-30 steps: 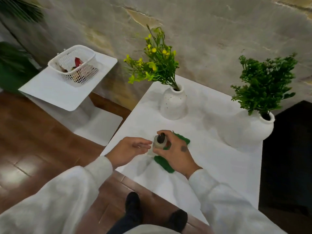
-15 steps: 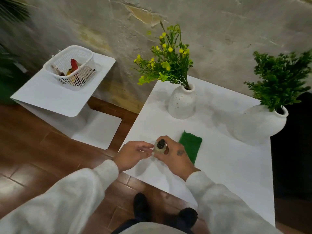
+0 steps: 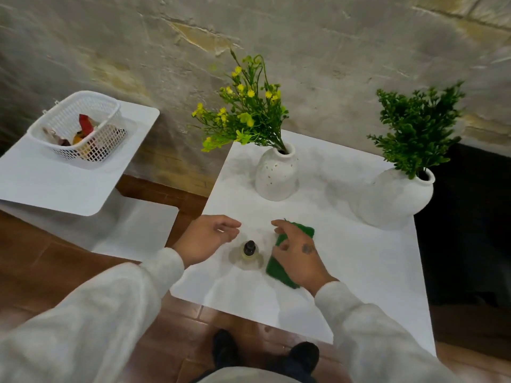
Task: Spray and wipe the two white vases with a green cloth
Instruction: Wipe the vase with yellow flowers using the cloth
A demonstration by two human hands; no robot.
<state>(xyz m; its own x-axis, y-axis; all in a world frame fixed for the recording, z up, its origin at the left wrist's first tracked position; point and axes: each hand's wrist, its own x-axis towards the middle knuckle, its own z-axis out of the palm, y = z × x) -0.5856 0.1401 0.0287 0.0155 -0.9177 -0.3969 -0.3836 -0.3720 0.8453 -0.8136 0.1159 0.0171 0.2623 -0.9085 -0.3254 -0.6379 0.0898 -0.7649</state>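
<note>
A small clear spray bottle (image 3: 249,254) with a dark cap stands upright near the front of the white table (image 3: 359,272). My left hand (image 3: 206,239) hovers just left of it, fingers relaxed and apart from the bottle. My right hand (image 3: 297,252) lies over the folded green cloth (image 3: 280,268) to the right of the bottle, fingers loosely spread, hiding its middle. Behind stands a speckled white vase (image 3: 277,175) with yellow flowers. A rounder white vase (image 3: 392,197) with green foliage sits at the table's right edge.
A lower white side table (image 3: 49,186) at the left carries a white mesh basket (image 3: 78,125) with a few items. A rough stone wall runs behind both tables. Wooden floor and my dark shoes (image 3: 302,355) show below the table's front edge.
Both hands have let go of the spray bottle, which now stands free on the table. My right hand has moved right onto the green cloth; my left hand has drawn slightly away.
</note>
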